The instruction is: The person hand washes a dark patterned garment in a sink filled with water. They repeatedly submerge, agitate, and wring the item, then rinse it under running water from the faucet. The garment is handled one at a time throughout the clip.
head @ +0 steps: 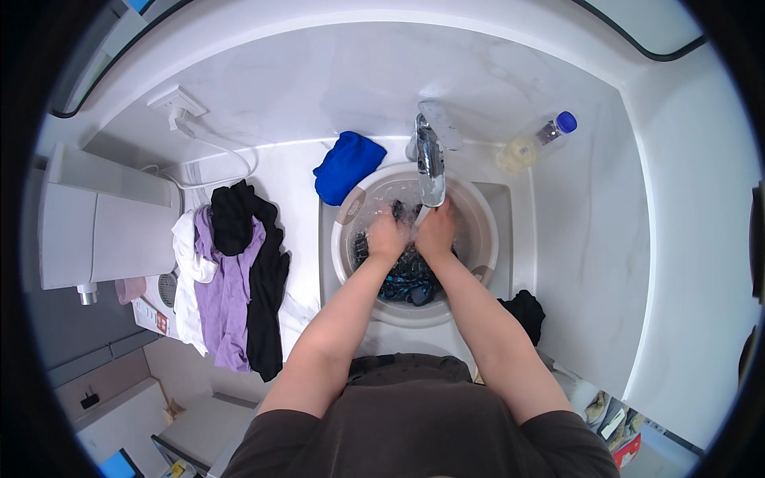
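A dark garment with blue patterning (412, 281) lies soaked in a round, pale plastic basin (489, 242). My left hand (387, 234) grips part of the cloth at the left of the water stream. Close beside it, my right hand (436, 232) holds the cloth right under the spout. Splashing water and the cloth hide most fingertips of both hands. Above the basin stands a chrome faucet (431, 161), with water running from it between my hands. The basin sits over a rectangular sink (502, 209).
Black (268, 310), purple (224, 310) and white clothes (188, 293) drape over the counter at left, by a white appliance (113, 227). Behind the basin lies a folded blue cloth (349, 167). A blue-capped bottle (520, 152) stands at back right; a black cloth (527, 313) lies front right.
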Action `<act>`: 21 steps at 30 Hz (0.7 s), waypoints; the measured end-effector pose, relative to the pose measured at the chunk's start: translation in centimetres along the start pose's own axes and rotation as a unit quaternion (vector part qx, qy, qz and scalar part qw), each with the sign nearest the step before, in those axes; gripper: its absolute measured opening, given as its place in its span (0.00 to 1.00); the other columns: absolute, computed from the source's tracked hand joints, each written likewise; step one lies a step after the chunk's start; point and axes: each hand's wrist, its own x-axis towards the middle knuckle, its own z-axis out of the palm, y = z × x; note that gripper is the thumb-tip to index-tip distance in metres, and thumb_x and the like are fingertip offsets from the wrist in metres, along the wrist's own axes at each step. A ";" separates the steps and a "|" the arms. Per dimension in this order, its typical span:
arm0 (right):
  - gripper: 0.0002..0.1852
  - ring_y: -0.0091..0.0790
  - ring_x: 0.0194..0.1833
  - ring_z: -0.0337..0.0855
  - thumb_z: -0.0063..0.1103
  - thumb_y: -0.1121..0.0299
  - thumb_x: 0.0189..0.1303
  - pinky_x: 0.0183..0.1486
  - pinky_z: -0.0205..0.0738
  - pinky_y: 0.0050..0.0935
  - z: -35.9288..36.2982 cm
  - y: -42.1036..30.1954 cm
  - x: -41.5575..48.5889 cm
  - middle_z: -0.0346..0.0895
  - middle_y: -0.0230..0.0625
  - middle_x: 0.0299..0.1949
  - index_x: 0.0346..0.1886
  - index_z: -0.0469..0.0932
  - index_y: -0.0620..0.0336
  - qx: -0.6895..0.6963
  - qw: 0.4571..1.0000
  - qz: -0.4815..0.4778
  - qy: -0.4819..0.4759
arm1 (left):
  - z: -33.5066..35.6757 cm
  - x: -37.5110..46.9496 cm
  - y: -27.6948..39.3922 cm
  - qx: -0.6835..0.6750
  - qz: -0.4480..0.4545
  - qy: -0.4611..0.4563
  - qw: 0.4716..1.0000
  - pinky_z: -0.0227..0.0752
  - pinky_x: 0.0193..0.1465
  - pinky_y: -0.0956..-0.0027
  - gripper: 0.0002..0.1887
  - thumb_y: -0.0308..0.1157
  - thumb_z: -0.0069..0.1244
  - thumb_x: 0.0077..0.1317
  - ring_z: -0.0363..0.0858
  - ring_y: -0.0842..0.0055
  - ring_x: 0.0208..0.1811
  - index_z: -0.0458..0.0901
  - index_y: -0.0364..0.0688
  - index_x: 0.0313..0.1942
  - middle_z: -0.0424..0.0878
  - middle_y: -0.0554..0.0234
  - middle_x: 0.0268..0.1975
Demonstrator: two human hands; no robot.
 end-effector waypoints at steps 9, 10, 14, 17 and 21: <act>0.20 0.47 0.42 0.87 0.69 0.54 0.64 0.50 0.78 0.40 -4.8 -3.6 -2.0 0.88 0.47 0.39 0.44 0.84 0.63 0.288 0.936 0.127 -0.155 | -0.4 -0.8 -0.1 -0.569 -0.202 -0.069 0.794 0.73 0.64 0.60 0.39 0.56 0.57 0.72 0.81 0.61 0.58 0.74 0.25 0.64 0.81 0.44 0.60; 0.20 0.47 0.43 0.88 0.70 0.53 0.63 0.50 0.78 0.40 -6.2 -3.4 -1.7 0.88 0.47 0.39 0.44 0.85 0.63 0.251 0.945 0.113 -0.177 | -0.7 -1.1 -0.2 -0.547 -0.192 -0.060 0.812 0.72 0.64 0.61 0.39 0.56 0.56 0.72 0.80 0.61 0.59 0.74 0.25 0.64 0.81 0.44 0.60; 0.21 0.54 0.47 0.87 0.67 0.50 0.64 0.53 0.79 0.46 -11.9 -3.0 1.0 0.86 0.52 0.43 0.45 0.85 0.61 0.197 0.978 -0.021 -0.066 | -1.2 -1.3 -0.8 -0.447 -0.171 -0.022 0.878 0.67 0.69 0.62 0.39 0.56 0.52 0.75 0.77 0.57 0.66 0.73 0.25 0.66 0.79 0.40 0.64; 0.13 0.49 0.41 0.86 0.64 0.62 0.68 0.46 0.79 0.43 -15.2 -4.4 4.3 0.84 0.47 0.42 0.46 0.85 0.62 0.295 0.953 0.068 -0.026 | -1.2 -0.7 -1.7 -0.391 -0.153 0.003 0.908 0.63 0.73 0.61 0.35 0.52 0.48 0.77 0.73 0.53 0.72 0.72 0.26 0.68 0.78 0.38 0.67; 0.10 0.45 0.36 0.84 0.67 0.64 0.67 0.40 0.78 0.39 -18.1 -7.3 7.3 0.81 0.44 0.36 0.46 0.86 0.58 0.250 0.962 -0.091 0.064 | -0.9 -0.7 -3.2 -0.391 -0.151 -0.005 0.908 0.63 0.73 0.61 0.34 0.50 0.48 0.77 0.74 0.53 0.71 0.72 0.28 0.68 0.78 0.38 0.67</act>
